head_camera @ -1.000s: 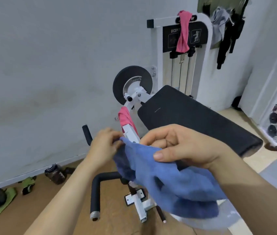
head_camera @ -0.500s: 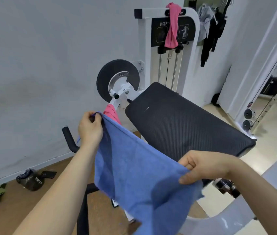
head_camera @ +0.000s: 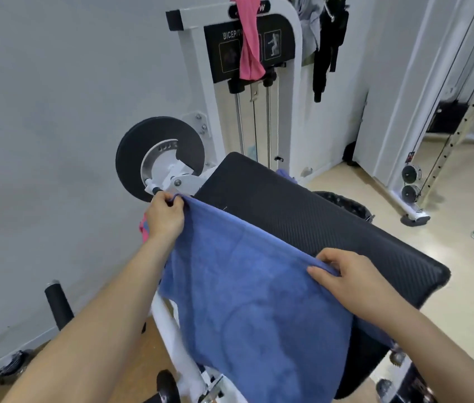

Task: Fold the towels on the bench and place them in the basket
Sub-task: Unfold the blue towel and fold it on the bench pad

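Head camera view, looking forward and down along 2 bare forearms in a gym room.

A blue towel (head_camera: pixel 247 301) is held spread out by its upper edge. Its far part lies on the near side of a black padded bench (head_camera: pixel 302 210) that slopes down toward the right. The rest hangs over the near edge of the pad and down in front of the white machine frame.

The left hand (head_camera: pixel 166 216) has its fingers curled and pinches the towel's upper left corner, just beside the left end of the pad. The right hand (head_camera: pixel 343 274) pinches the upper right corner, thumb on top of the cloth and fingers curled beneath the edge, resting against the pad.

Behind the left hand a strip of pink cloth (head_camera: pixel 143 228) shows, mostly hidden by the wrist. Beyond it is a black disc (head_camera: pixel 134 158) on a white bracket.

A white weight machine (head_camera: pixel 200 68) stands against the grey wall, with a pink towel (head_camera: pixel 248 39) draped over its top. Dark clothes (head_camera: pixel 328 39) hang to its right.

Past the far edge of the pad, the rim of a black mesh basket (head_camera: pixel 343 203) shows on the pale floor. A small bit of blue cloth (head_camera: pixel 285 174) shows just beyond the pad's top end.

At lower left, a black foam handle (head_camera: pixel 58 303) stands tilted.
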{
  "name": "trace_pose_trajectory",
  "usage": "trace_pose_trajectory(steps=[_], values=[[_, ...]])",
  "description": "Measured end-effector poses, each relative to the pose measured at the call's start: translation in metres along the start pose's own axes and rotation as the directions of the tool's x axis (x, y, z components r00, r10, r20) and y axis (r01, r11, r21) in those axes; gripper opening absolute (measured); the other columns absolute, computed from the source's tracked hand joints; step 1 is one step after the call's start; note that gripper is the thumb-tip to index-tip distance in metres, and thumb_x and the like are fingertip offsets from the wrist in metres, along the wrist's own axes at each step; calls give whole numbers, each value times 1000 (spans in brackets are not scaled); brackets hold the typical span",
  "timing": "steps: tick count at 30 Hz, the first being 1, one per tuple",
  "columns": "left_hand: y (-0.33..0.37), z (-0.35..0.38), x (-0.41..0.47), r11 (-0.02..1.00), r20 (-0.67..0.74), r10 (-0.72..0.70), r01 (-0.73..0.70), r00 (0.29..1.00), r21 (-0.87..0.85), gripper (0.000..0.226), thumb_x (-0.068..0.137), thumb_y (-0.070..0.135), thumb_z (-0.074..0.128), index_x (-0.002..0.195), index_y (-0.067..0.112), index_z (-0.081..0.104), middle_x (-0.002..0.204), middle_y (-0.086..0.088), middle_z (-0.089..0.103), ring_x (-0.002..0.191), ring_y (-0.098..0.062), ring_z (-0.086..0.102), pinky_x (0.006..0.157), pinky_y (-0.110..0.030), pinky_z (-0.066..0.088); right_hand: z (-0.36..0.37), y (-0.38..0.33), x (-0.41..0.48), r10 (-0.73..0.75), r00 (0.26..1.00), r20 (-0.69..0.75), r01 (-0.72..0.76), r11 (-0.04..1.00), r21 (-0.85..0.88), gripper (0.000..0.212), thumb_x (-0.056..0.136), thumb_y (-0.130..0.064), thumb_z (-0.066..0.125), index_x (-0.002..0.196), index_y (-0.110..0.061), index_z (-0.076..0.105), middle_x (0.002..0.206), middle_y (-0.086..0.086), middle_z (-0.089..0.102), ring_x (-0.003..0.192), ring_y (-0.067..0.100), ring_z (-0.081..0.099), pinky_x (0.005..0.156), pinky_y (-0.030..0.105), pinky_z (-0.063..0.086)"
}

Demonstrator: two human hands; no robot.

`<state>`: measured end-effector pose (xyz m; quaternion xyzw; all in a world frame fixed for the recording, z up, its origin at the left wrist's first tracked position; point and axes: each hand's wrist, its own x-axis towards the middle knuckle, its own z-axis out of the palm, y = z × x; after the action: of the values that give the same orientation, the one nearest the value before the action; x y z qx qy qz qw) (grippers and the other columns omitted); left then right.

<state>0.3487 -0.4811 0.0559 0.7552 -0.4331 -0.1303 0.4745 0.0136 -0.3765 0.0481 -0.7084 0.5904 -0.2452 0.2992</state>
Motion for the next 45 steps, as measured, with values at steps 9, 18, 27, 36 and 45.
trace_pose_trajectory(steps=[9,18,27,36,45], values=[[32,149,95,971,386,179,-226,905,80,34,95,19,55,127,11,56,123,-11,59,114,-28,55,94,-32,40,-6,51,69,202,940,-275,-302,868,-393,22,95,-39,44,76,-28,45,64,-9,56,62,11,54,54,33,46],[-9,198,94,921,449,294,-375,844,102,17,89,15,59,105,18,66,107,-10,63,94,-24,59,80,-31,44,-3,65,73,224,934,-278,-342,786,-515,27,96,-44,38,80,-24,44,72,-8,56,67,17,58,58,33,47],[37,232,106,888,377,373,-444,848,121,28,91,16,53,117,12,64,115,-18,62,107,-35,56,87,-40,45,-35,80,98,140,875,-463,-381,789,-482,32,95,-44,46,96,-15,61,82,4,65,76,32,62,63,39,48],[8,136,-121,748,621,609,-619,493,-242,9,83,24,61,88,27,68,83,6,63,70,-9,57,68,-18,44,-62,87,40,121,948,-295,-259,834,-487,37,86,-47,59,115,-25,55,98,0,51,91,25,52,71,38,46],[-25,122,-266,851,746,369,-524,555,-31,23,75,40,77,81,24,61,86,13,54,79,-8,55,64,-18,39,-72,98,33,148,972,-184,-224,823,-521,17,85,-33,65,87,-18,58,92,2,50,87,24,48,67,34,40]])
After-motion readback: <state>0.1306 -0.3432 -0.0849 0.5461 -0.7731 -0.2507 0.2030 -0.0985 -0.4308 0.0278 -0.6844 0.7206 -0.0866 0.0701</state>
